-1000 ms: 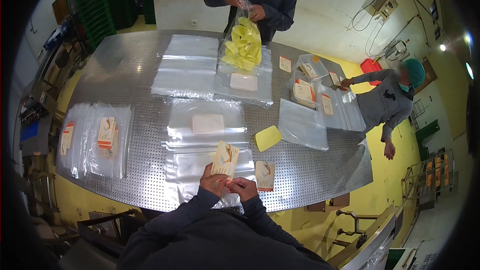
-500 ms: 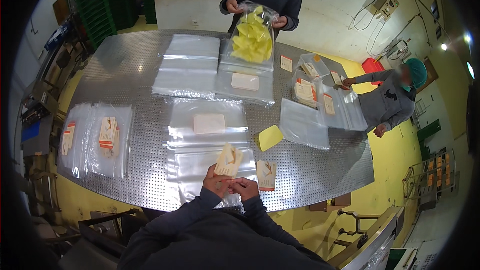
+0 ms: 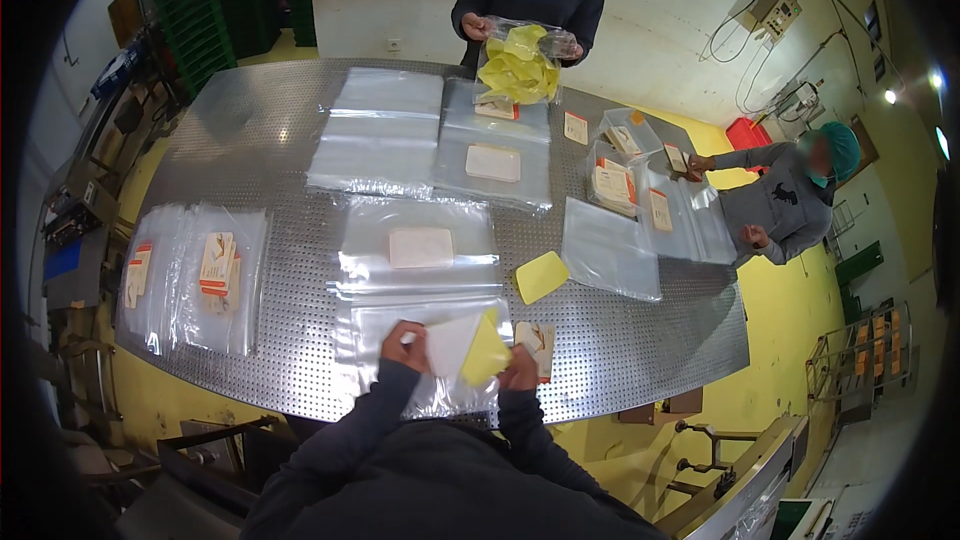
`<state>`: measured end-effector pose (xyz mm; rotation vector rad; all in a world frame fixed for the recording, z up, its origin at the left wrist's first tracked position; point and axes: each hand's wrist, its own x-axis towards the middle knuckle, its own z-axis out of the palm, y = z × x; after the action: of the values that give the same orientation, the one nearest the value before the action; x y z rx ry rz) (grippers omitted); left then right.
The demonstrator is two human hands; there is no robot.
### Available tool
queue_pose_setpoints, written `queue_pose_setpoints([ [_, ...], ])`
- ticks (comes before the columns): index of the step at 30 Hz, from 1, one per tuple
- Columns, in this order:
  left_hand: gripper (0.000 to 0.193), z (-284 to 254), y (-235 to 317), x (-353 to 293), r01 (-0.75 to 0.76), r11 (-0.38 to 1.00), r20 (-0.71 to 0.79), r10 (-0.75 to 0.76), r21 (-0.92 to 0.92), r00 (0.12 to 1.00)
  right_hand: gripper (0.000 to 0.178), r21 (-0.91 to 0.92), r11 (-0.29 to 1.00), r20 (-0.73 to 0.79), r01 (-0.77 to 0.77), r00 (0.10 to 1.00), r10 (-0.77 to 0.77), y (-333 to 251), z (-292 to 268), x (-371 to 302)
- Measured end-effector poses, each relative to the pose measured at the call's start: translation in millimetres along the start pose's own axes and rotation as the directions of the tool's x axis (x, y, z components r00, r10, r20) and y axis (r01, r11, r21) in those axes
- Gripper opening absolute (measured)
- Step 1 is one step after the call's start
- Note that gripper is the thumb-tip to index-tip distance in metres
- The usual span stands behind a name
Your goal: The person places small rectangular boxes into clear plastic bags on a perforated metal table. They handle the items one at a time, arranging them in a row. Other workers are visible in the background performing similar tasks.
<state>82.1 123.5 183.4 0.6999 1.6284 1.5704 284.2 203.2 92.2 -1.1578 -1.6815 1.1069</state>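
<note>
Yellow pad (image 3: 487, 352) now paired against white card (image 3: 448, 343), unlike a second ago; both pinched between left hand (image 3: 403, 349) and right hand (image 3: 520, 368), fingers closed, above clear bag (image 3: 430, 360) on steel surface (image 3: 250, 140). Probably ready for bagging.

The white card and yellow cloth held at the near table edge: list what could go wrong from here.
1. The left hand and right hand hold the white card and yellow cloth above the perforated steel table's near edge; either could drop off it.
2. The clear plastic bags underneath look slippery and may slide.
</note>
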Motion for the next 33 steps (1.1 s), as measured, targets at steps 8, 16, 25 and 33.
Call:
queue_pose_setpoints([
  [8,0.016,-94.5,19.8,24.7,-0.069,0.964,-0.384,-0.035,-0.255,0.923,0.018,-0.013,0.996,-0.684,0.089,0.726,-0.074,-92.2,-78.2,77.9],
  [16,0.008,-48.9,9.4,11.2,-0.25,0.962,-0.13,0.236,-0.11,0.963,0.01,-0.201,0.979,-0.008,0.026,1.0,-0.028,19.1,-38.3,106.9],
  [25,0.009,-67.2,-13.4,-10.4,-0.114,0.989,0.021,0.117,-0.099,0.993,0.048,-0.649,0.378,-0.59,-0.66,0.75,0.298,165.5,-326.2,94.8],
  [33,0.008,-50.4,16.8,-10.7,-0.058,0.998,0.002,0.058,-0.017,0.998,0.049,-0.625,0.358,-0.736,-0.694,0.676,0.026,45.8,-144.2,60.2],
])
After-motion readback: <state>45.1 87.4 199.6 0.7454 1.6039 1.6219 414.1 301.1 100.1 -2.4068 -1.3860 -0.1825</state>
